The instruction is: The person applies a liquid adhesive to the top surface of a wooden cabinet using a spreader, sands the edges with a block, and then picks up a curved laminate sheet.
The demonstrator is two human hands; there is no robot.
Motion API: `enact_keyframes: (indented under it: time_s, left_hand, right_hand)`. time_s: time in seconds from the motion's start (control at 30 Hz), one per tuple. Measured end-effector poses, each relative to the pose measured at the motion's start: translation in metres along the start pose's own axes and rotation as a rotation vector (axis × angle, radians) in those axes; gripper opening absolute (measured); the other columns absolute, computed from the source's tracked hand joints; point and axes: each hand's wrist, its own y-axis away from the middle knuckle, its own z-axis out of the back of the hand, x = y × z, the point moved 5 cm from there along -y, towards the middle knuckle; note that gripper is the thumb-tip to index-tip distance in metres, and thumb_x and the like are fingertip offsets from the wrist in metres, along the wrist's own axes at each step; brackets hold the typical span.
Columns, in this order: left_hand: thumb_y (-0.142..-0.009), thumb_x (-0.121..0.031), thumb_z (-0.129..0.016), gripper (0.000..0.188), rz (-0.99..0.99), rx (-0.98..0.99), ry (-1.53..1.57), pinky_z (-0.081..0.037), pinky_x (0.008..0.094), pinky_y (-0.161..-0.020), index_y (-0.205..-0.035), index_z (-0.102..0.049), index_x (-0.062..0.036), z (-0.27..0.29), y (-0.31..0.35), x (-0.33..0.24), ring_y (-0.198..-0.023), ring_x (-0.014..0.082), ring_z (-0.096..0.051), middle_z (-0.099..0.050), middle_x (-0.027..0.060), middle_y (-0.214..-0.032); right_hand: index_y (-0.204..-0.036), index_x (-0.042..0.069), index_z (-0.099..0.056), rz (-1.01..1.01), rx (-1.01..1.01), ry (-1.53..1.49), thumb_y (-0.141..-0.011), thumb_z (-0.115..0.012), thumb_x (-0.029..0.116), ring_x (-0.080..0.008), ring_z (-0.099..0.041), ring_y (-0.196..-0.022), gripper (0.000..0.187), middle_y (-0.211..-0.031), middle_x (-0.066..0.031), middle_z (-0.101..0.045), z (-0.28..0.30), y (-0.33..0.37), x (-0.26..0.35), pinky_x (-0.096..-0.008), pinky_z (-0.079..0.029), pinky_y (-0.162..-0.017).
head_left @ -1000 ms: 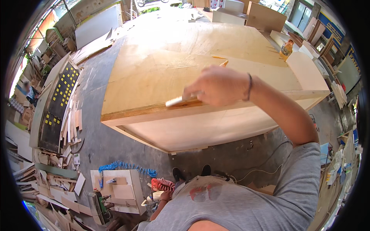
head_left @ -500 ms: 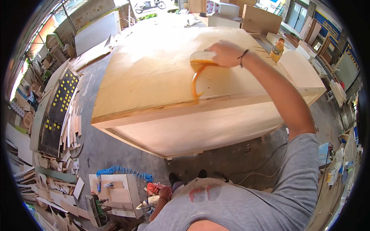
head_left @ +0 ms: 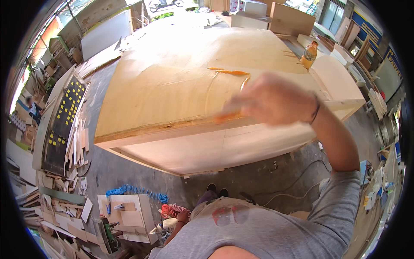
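A large pale plywood panel (head_left: 159, 93) forms the top of a wooden box in front of me. My right hand (head_left: 278, 100), smeared by motion, is closed around a flat spreader (head_left: 228, 115) at the panel's near edge. Orange glue-like liquid (head_left: 233, 72) lies in a thin curved streak on the wood beyond the hand. A clear bottle with orange contents (head_left: 309, 56) stands at the panel's right side. Low at my left side, my left hand (head_left: 184, 215) is beside a red coiled hose (head_left: 170, 210); its fingers are too small to make out.
A blue coiled hose (head_left: 136, 192) lies by a pale board (head_left: 129, 216) at lower left. Wood offcuts (head_left: 77, 149) and a black panel with yellow squares (head_left: 64, 116) line the left side. Cables (head_left: 293, 194) trail over the floor. A person (head_left: 33, 108) is at far left.
My right hand has swept the spreader toward me to the panel's near edge. The orange streak has changed shape; the run near the edge is spread out. My left hand stays low.
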Motion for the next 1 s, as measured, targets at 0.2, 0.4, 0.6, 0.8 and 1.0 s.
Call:
enact_keyframes:
  time_s: [0.2, 0.4, 0.6, 0.8, 1.0]
  left_hand:
    - [-0.080, -0.023, -0.056, 0.027, -0.079, -0.007, -0.395, -0.050, 0.0388, -0.073, -0.106, -0.060, -0.0178, 0.004, -0.053, 0.012, -0.090, 0.0256, -0.062, -0.064, 0.0081, -0.096]
    - [-0.077, -0.019, -0.061, 0.031, -0.188, -0.026, -0.209, -0.051, 0.0393, -0.074, -0.108, -0.059, -0.0141, 0.044, -0.073, -0.024, -0.088, 0.0274, -0.062, -0.062, 0.0097, -0.101]
    - [-0.076, -0.023, -0.064, 0.034, -0.231, -0.033, -0.190, -0.050, 0.0381, -0.078, -0.109, -0.059, -0.0139, 0.048, -0.086, -0.028, -0.095, 0.0272, -0.059, -0.060, 0.0103, -0.108]
    - [-0.066, -0.015, -0.069, 0.042, -0.284, -0.010, -0.308, -0.049, 0.0381, -0.078, -0.106, -0.057, -0.0110, 0.070, -0.086, -0.046, -0.094, 0.0289, -0.059, -0.061, 0.0089, -0.104]
    - [-0.068, -0.015, -0.068, 0.037, -0.249, 0.008, -0.290, -0.051, 0.0387, -0.073, -0.104, -0.059, -0.0107, 0.078, -0.087, -0.042, -0.084, 0.0269, -0.063, -0.065, 0.0070, -0.089]
  right_hand:
    - [-0.107, 0.006, -0.060, -0.221, -0.237, 0.345, -0.076, -0.055, 0.012, -0.0342, -0.059, -0.079, 0.032, -0.086, -0.0205, -0.062, 0.019, -0.002, -0.130, -0.0417, -0.046, -0.075]
    - [-0.102, 0.009, -0.063, -0.265, -0.020, 0.261, -0.075, -0.052, 0.008, -0.0325, -0.060, -0.075, 0.029, -0.081, -0.0148, -0.064, -0.010, 0.007, -0.110, -0.0400, -0.048, -0.071]
    - [-0.099, 0.012, -0.065, -0.133, 0.075, 0.055, -0.074, -0.055, 0.006, -0.0271, -0.060, -0.066, 0.027, -0.077, -0.0084, -0.064, -0.012, 0.046, -0.031, -0.0357, -0.048, -0.062]
    - [-0.106, 0.010, -0.061, -0.379, -0.147, 0.179, -0.077, -0.055, 0.010, -0.0294, -0.057, -0.059, 0.029, -0.064, -0.0168, -0.055, 0.039, 0.081, -0.073, -0.0362, -0.046, -0.056]
    - [-0.119, 0.010, -0.053, -0.504, -0.182, 0.405, -0.080, -0.047, 0.005, -0.0341, -0.059, -0.090, 0.039, -0.103, -0.0196, -0.059, -0.011, 0.111, -0.134, -0.0409, -0.048, -0.077]
